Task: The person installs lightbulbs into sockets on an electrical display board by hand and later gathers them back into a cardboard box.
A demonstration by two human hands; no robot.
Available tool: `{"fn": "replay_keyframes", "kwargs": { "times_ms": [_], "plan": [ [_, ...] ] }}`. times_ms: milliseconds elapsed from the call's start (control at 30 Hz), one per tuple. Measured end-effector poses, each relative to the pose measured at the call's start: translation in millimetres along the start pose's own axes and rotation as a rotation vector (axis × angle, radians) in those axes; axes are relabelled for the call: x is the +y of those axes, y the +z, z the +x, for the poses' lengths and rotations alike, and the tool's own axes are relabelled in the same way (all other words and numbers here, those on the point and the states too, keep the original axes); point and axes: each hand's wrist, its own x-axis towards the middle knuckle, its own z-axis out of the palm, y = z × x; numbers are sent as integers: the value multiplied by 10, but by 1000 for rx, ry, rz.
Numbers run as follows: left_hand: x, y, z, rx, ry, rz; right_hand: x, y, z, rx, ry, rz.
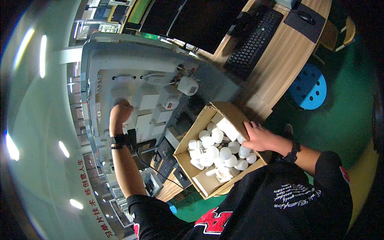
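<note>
The white bulbs point(224, 154) lie in a heap in the open cardboard box point(188, 158) in front of the person, and the right hand point(260, 138) is down in the box with its fingers curled over one of them. The left hand point(120, 112) is a closed fist up against the grey board of white switches and sockets point(152, 100); I cannot tell if it holds anything. This looks like the picking-up step, and next the right hand would need a gentle, firm hold to lift one bulb out.

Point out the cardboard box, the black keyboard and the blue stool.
cardboard box point(199, 122): head view, on its left wall.
black keyboard point(254, 40): head view, on the middle of its keys.
blue stool point(310, 89): head view, on the middle of its seat.
</note>
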Motion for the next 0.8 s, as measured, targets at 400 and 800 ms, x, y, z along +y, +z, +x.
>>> {"fn": "replay_keyframes", "kwargs": {
  "times_ms": [400, 800],
  "plan": [
    [245, 15, -518, 120, -317, -1518, -29, -54, 27, -31, -7, 37],
    [542, 479, -367, 392, 319, -2628, -44, -81, 63, -69, -11, -16]
  ]
}}
